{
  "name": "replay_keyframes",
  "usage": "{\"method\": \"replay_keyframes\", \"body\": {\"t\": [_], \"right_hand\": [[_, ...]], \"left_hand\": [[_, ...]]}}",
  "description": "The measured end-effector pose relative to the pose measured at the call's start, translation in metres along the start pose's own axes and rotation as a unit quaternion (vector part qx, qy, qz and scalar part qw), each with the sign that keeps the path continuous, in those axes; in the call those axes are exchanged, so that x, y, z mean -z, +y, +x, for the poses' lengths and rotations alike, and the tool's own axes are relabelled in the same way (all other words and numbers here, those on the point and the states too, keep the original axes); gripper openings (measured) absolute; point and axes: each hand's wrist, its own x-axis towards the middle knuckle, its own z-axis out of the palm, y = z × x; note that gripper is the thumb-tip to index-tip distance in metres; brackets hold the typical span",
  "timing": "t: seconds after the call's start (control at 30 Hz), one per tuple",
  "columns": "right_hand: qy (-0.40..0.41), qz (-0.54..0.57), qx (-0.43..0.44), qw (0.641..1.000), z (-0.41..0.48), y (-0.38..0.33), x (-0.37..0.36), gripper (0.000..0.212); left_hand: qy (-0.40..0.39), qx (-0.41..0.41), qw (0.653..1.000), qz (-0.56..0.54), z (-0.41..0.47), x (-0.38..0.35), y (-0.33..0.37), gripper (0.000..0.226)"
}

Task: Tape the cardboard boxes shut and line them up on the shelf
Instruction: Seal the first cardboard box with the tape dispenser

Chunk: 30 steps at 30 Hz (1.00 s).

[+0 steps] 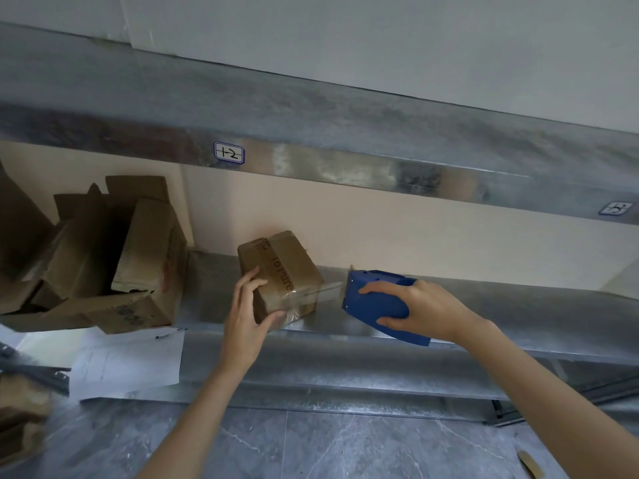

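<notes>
A: Small box (287,267) sat mid-frame on the shelf (501,302), left hand (245,319) curled round its near corner. Right hand (425,307) gripped the blue tape dispenser (373,305), with the tape strip (330,291) stretched from box to dispenser.
B: Risks?
A: Box looked light. The pull could drag or tip it off the shelf edge if the left hand slipped. Uncut tape could twist or peel back.

I count two hands, left hand (245,319) and right hand (425,311); one small taped box (280,271); one blue tape dispenser (377,299). Two shelves: upper shelf (311,108), lower shelf (553,305). Two white stickers: middle sticker (229,153), right sticker (617,208). The heaped boxes (145,264) at left overlap; I cannot count them exactly, though at least three show.
</notes>
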Motion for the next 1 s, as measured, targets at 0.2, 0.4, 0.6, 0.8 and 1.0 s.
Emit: {"method": "replay_keyframes", "body": {"t": [0.2,0.4,0.6,0.8,1.0], "right_hand": [[-0.007,0.012,0.037,0.999,0.001,-0.022,0.006,0.050],[-0.016,0.025,0.050,0.998,0.009,-0.026,0.003,0.051],[-0.020,0.041,0.058,0.997,0.018,-0.024,-0.002,0.051],[-0.015,0.084,0.069,0.994,0.004,-0.019,0.001,0.051],[-0.009,0.060,0.063,0.996,0.010,-0.019,-0.004,0.052]], "left_hand": [[-0.094,-0.011,0.995,-0.006,0.009,0.043,-0.023,0.073],[-0.120,-0.002,0.993,-0.019,0.015,0.053,-0.029,0.069],[-0.123,0.005,0.992,-0.016,0.018,0.055,-0.029,0.071],[-0.124,0.007,0.992,-0.010,0.020,0.056,-0.029,0.073],[-0.121,0.012,0.993,-0.005,0.020,0.056,-0.027,0.073]]}}
